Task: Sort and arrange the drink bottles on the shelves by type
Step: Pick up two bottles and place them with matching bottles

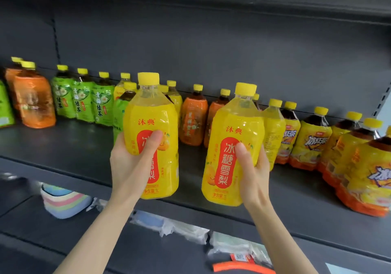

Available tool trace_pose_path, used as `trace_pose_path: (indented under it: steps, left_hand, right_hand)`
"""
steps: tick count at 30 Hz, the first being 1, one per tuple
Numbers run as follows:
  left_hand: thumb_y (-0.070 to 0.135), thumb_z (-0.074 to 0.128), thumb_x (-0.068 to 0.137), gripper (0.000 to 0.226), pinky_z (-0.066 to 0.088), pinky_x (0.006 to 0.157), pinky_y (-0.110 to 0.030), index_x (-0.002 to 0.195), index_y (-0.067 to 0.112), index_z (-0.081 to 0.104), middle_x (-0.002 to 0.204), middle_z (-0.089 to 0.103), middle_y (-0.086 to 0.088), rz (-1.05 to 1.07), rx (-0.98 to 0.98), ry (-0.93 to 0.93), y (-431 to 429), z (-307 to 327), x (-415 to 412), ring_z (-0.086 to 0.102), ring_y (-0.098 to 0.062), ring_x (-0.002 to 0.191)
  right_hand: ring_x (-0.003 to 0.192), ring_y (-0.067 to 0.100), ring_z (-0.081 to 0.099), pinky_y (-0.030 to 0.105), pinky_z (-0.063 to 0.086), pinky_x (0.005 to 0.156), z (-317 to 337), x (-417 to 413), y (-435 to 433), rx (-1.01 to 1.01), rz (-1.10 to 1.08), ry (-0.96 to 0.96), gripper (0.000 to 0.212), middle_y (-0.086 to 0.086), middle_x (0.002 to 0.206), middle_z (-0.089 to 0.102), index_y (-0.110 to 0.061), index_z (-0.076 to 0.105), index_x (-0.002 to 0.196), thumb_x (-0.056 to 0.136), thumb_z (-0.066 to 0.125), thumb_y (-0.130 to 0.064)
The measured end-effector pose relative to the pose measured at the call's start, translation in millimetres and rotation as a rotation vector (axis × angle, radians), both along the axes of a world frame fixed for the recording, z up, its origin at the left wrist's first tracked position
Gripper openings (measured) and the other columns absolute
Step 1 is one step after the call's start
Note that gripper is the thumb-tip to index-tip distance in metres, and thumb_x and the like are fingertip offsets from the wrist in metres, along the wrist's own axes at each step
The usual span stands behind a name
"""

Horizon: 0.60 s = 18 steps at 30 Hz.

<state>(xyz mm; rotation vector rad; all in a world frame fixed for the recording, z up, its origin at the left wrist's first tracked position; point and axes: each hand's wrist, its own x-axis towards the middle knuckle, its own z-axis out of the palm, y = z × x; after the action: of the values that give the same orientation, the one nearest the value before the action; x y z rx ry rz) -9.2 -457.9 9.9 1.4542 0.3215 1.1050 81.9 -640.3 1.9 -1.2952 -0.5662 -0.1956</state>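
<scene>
My left hand (129,163) grips a yellow pear-drink bottle (152,112) with a yellow cap, held upright just above the front of the dark shelf (69,146). My right hand (254,172) grips a second, identical yellow bottle (230,129), upright too, to the right of the first. Behind them along the shelf stand green tea bottles (82,102), orange-labelled bottles (193,117) and more yellow ones (274,129). At the right is a cluster of iced black tea bottles (313,140) with yellow and orange labels.
Two orange-wrapped bottles (33,100) stand at the far left of the shelf. The lower shelf holds a stack of pastel-striped cloths (63,201), clear plastic packets (184,229) and an orange item (243,267). A shelf upright with slots (383,102) bounds the right end.
</scene>
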Motion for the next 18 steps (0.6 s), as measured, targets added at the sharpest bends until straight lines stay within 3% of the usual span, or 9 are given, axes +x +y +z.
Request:
trace_pose_path:
  steps: [6, 10, 13, 18]
  left_hand:
    - [0.072, 0.058, 0.05, 0.053, 0.044, 0.059, -0.016, 0.089, 0.036, 0.053, 0.086, 0.064, 0.015, 0.031, 0.034, 0.031, 91, -9, -58, 0.062, 0.008, 0.072]
    - [0.064, 0.066, 0.057, 0.045, 0.044, 0.051, -0.008, 0.089, 0.035, 0.053, 0.086, 0.063, 0.014, 0.014, 0.066, 0.056, 161, -13, -90, 0.06, 0.012, 0.07]
    - [0.069, 0.062, 0.052, 0.053, 0.045, 0.051, -0.007, 0.092, 0.035, 0.053, 0.088, 0.065, 0.011, -0.018, 0.072, 0.068, 208, -15, -95, 0.062, 0.009, 0.073]
    - [0.069, 0.064, 0.055, 0.053, 0.047, 0.064, -0.02, 0.096, 0.039, 0.051, 0.097, 0.065, 0.011, -0.128, 0.065, 0.095, 263, -12, -68, 0.064, -0.005, 0.086]
  right_hand:
    - [0.095, 0.015, 0.071, 0.031, 0.058, 0.073, -11, -46, 104, 0.001, 0.057, 0.016, 0.06, -0.005, 0.104, 0.073, -0.031, 0.059, 0.115, 0.063, 0.064, -0.061]
    - [0.096, 0.017, 0.071, 0.035, 0.059, 0.077, -22, -77, 181, 0.03, 0.066, 0.039, 0.063, -0.004, 0.105, 0.073, -0.03, 0.059, 0.117, 0.061, 0.067, -0.06]
    - [0.097, 0.017, 0.071, 0.034, 0.059, 0.077, -24, -87, 226, 0.05, 0.058, 0.053, 0.077, -0.004, 0.107, 0.073, -0.028, 0.058, 0.122, 0.057, 0.073, -0.067]
    - [0.096, 0.017, 0.071, 0.03, 0.058, 0.073, -23, -76, 278, 0.063, 0.024, 0.071, 0.06, -0.005, 0.105, 0.074, -0.032, 0.059, 0.116, 0.062, 0.067, -0.058]
